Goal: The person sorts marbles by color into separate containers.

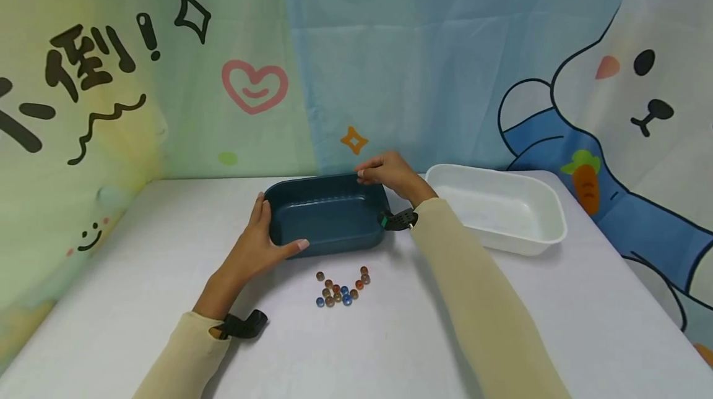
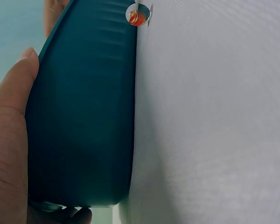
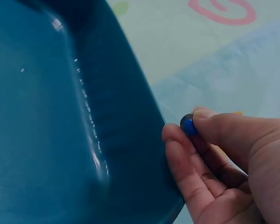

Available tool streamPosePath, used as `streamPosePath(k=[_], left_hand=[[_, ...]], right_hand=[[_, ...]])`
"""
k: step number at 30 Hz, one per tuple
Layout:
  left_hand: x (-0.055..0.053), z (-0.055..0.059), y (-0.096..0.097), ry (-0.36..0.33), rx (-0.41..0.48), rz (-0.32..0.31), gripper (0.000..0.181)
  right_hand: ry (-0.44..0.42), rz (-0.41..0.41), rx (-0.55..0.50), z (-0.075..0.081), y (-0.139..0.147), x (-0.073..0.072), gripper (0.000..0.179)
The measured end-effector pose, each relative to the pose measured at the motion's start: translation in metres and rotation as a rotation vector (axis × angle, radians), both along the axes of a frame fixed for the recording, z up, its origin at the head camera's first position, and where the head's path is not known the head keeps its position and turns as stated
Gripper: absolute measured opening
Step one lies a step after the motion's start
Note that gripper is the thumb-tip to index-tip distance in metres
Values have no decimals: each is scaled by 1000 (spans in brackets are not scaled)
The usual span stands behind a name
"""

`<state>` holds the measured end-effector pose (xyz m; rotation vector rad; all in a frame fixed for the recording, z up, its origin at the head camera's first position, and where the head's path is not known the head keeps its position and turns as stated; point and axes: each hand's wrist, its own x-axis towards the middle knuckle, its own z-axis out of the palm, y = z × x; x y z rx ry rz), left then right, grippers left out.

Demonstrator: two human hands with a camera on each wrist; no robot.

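The left hand is placed over a white table, wrapped round the left end of a dark teal tray that is set beside a white tray. Marbles are scattered in front of the teal tray, and one blue marble is pinched by the right hand at its far right rim, apparently touched by the fingers.
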<state>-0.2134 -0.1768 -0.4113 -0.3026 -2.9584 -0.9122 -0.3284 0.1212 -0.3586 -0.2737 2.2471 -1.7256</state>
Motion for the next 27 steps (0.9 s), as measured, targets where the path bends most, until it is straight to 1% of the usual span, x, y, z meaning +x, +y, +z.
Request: streamPosePath(k=[2,4,11,15,22,27], left_hand=[[0,0,0,2,-1,1,125],[1,0,1,3,0,5,126],[1,1,2,-8,-3,8,125],[1,0,1,-5,-5,10,126],[0,1,1,-2,-6,9,126],[1,2,1,-9,-1,14,126]], right_hand=[[0,-10,-32,-3,1,0,31],[4,-19,-41,-5,2,-1,31],[6,-21,17,-5,0,2,30],[19,-24,11,-7,-1,2,30],[66,-48,30,-10,-2,1,31],[83,-52,9,-12,-3,1,29]])
